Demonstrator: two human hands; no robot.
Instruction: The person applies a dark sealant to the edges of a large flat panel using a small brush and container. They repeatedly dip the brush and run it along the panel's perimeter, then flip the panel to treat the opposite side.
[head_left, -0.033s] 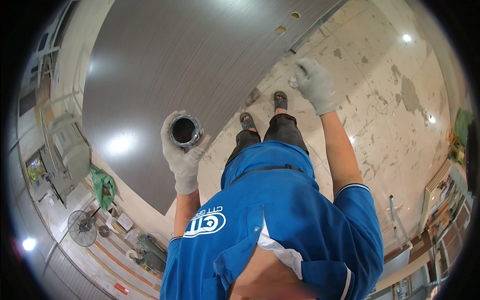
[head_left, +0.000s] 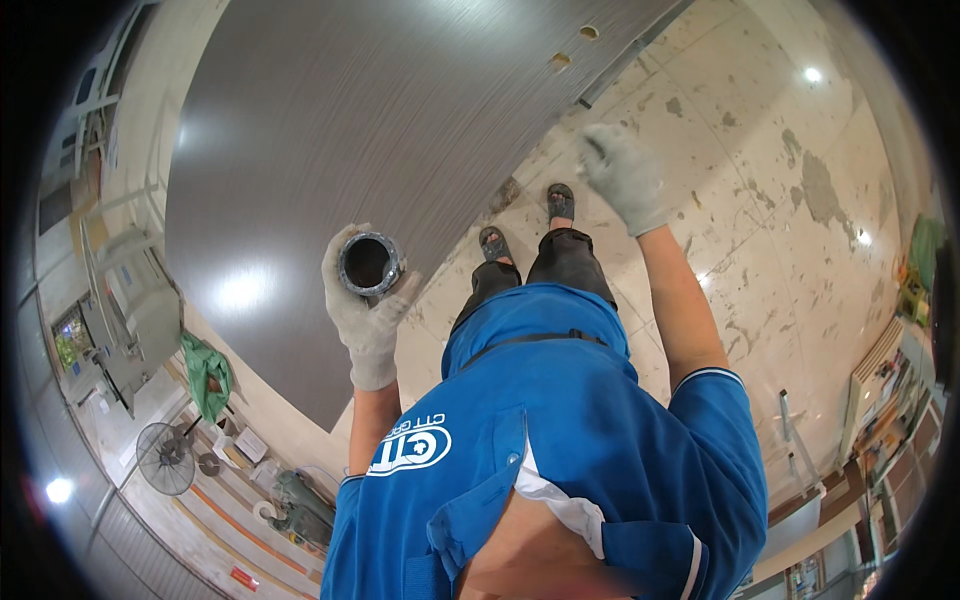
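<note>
Over the edge of a large grey-brown wood-grain panel, my left hand (head_left: 360,325), in a pale work glove, is wrapped round an open round can (head_left: 368,264). The can has a smeared grey rim and a dark inside; what it holds cannot be made out. My right hand (head_left: 625,178), gloved too, hangs over the floor to the right of the panel (head_left: 340,130). Its fingers are curled and slightly blurred, and anything inside them is hidden.
Two round holes (head_left: 575,48) pierce the panel near its far right edge. My sandalled feet (head_left: 530,220) stand beside it on a stained tile floor (head_left: 740,200). A fan (head_left: 165,457) and green cloth (head_left: 205,375) are at left; boards (head_left: 880,370) lean at far right.
My right hand has shifted slightly left and toward me, its fingers now more blurred. The left hand and the can stay almost in place.
</note>
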